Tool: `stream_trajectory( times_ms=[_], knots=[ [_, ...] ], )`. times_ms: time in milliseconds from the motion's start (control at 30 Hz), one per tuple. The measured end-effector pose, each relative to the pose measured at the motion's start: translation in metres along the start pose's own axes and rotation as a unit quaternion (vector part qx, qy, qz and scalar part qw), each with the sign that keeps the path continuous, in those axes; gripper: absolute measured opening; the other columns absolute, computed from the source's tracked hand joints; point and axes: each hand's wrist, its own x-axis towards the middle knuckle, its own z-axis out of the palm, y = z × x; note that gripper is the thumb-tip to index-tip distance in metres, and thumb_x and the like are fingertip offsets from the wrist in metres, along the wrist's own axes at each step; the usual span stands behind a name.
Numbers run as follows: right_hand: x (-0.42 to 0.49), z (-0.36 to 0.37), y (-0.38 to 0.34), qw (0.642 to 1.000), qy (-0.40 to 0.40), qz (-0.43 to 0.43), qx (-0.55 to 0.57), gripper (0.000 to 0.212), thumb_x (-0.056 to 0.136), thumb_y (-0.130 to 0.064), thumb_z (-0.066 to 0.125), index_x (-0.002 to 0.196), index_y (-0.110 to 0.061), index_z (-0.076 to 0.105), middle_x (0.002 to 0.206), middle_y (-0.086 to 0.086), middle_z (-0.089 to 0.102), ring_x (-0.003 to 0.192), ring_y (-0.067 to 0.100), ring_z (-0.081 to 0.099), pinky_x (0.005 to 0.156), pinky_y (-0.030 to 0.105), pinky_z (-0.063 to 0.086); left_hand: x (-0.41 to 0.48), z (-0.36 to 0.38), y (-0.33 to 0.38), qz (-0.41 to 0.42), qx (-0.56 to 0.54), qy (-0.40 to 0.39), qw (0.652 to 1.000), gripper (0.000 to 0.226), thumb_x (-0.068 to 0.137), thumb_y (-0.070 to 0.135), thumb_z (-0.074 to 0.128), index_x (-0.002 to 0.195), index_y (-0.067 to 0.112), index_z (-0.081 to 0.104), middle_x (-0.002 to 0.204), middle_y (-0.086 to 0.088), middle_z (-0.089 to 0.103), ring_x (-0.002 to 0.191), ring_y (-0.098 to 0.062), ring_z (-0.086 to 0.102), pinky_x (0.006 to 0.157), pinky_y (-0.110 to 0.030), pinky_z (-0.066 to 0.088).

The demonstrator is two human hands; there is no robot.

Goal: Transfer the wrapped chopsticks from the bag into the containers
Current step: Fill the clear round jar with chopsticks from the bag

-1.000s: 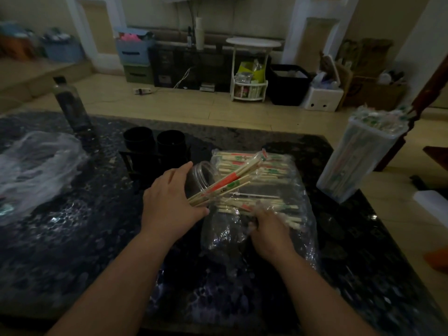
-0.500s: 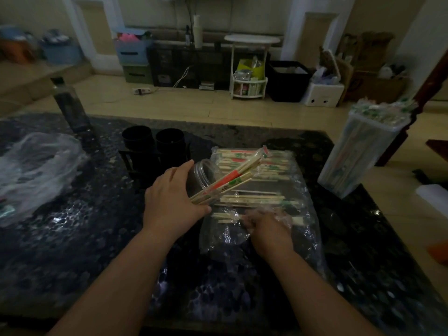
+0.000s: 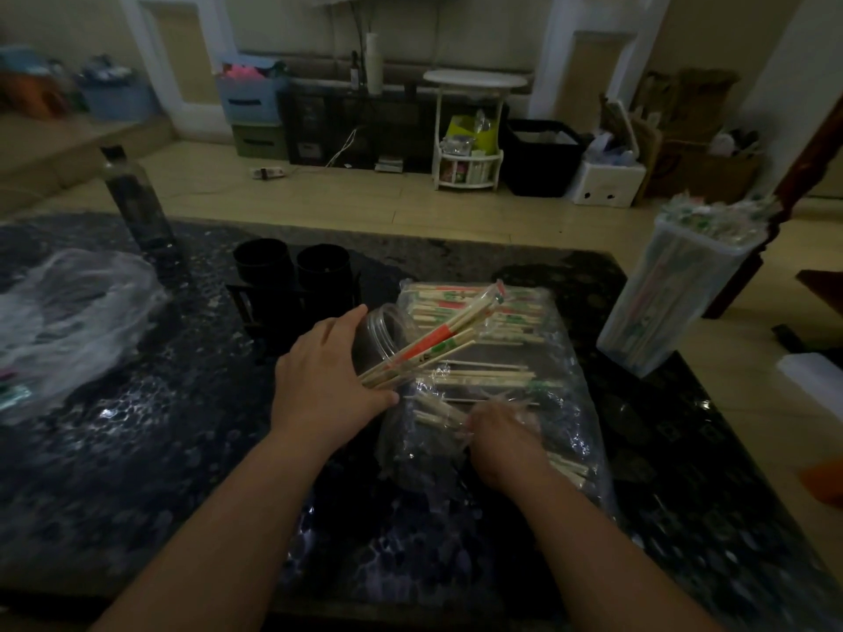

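So the right hand point(image 3: 502, 444) is digging in the near end of the bag point(image 3: 570, 431), fingers curled on a few wrapped chopsticks point(image 3: 438, 410), though it's a bit blurry. Just left of it, the left hand point(image 3: 324, 376) is gripping a tilted clear jar point(image 3: 385, 319) with a bundle point(image 3: 438, 339) poking out. A full container point(image 3: 670, 303) is sitting far right.

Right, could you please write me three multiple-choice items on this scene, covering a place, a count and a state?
1. Where does the full tall container stand? A) right edge of the table B) on the floor C) inside the bag
2. How many black cups are there? A) one B) two C) four
3. The left hand is: A) flat, empty B) lifting the bottle C) gripping a chopstick bundle
Answers: 1A, it stands by the right edge; 2B, two stand side by side; 3C, its thumb pins the bundle.
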Motion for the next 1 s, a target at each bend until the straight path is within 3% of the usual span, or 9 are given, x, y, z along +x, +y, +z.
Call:
stream_trajectory(
  times_ms=[67, 233, 367, 533, 767, 900, 1000],
  knots=[
    [-0.002, 0.0, -0.002, 1.0, -0.008, 0.0, -0.015, 0.038, 0.097, -0.02, 0.044, 0.134, -0.012, 0.045, 0.142, 0.01, 0.046, 0.133, 0.028, 0.042, 0.111, 0.048, 0.027, -0.001, 0.0, 0.0, 0.001, 0.001, -0.003, 1.0, 0.11, 0.057, 0.054, 0.085, 0.148, 0.035, 0.028, 0.139, 0.005, 0.044, 0.127, -0.021, 0.042, 0.104, -0.041, 0.035],
    [-0.003, 0.006, 0.001, 0.999, 0.026, -0.023, 0.026, 0.033, 0.092, -0.015, 0.048, 0.124, -0.014, 0.056, 0.13, 0.012, 0.055, 0.12, 0.028, 0.053, 0.099, 0.037, 0.044, -0.001, 0.001, -0.002, -0.003, 0.008, -0.004, 1.0, 0.111, 0.056, 0.056, 0.085, 0.148, 0.036, 0.028, 0.138, 0.005, 0.044, 0.127, -0.02, 0.043, 0.103, -0.042, 0.037],
    [-0.011, 0.006, 0.009, 0.998, 0.043, -0.029, 0.032, 0.043, 0.098, -0.012, 0.042, 0.141, -0.018, 0.043, 0.141, 0.007, 0.047, 0.128, 0.026, 0.046, 0.107, 0.037, 0.037, 0.0, 0.001, 0.0, -0.004, 0.003, -0.003, 1.0, 0.111, 0.056, 0.055, 0.085, 0.149, 0.035, 0.028, 0.139, 0.005, 0.044, 0.126, -0.02, 0.043, 0.102, -0.041, 0.037],
    [-0.011, 0.008, 0.01, 0.998, 0.063, -0.008, 0.014, 0.034, 0.098, -0.014, 0.038, 0.13, -0.019, 0.049, 0.139, 0.005, 0.051, 0.128, 0.025, 0.045, 0.106, 0.037, 0.031, 0.0, 0.002, 0.001, -0.002, 0.006, -0.011, 1.0, 0.111, 0.057, 0.056, 0.084, 0.149, 0.036, 0.025, 0.141, 0.006, 0.042, 0.128, -0.02, 0.041, 0.102, -0.04, 0.036],
    [-0.012, 0.006, 0.01, 0.996, 0.076, -0.047, 0.027, 0.041, 0.097, -0.02, 0.042, 0.137, -0.023, 0.048, 0.142, 0.003, 0.048, 0.131, 0.024, 0.041, 0.109, 0.036, 0.031, 0.001, 0.002, 0.0, -0.001, -0.004, -0.007, 1.0, 0.11, 0.057, 0.054, 0.085, 0.149, 0.036, 0.027, 0.14, 0.006, 0.043, 0.128, -0.02, 0.041, 0.104, -0.041, 0.034],
    [-0.014, -0.001, 0.004, 0.993, 0.059, -0.078, 0.066, 0.034, 0.091, -0.044, 0.058, 0.122, -0.029, 0.058, 0.133, 0.0, 0.056, 0.122, 0.025, 0.051, 0.103, 0.04, 0.037, 0.001, 0.002, 0.0, -0.003, -0.002, -0.008, 1.0, 0.11, 0.058, 0.055, 0.085, 0.149, 0.036, 0.026, 0.14, 0.005, 0.042, 0.128, -0.021, 0.041, 0.105, -0.042, 0.034],
    [-0.01, -0.001, -0.003, 0.997, 0.016, -0.068, 0.016, 0.041, 0.09, -0.041, 0.059, 0.128, -0.028, 0.051, 0.142, 0.003, 0.046, 0.124, 0.028, 0.048, 0.104, 0.045, 0.033, 0.001, 0.002, 0.0, -0.002, 0.0, -0.008, 1.0, 0.11, 0.058, 0.056, 0.084, 0.149, 0.037, 0.025, 0.141, 0.006, 0.041, 0.129, -0.021, 0.04, 0.105, -0.042, 0.035]
  ],
)
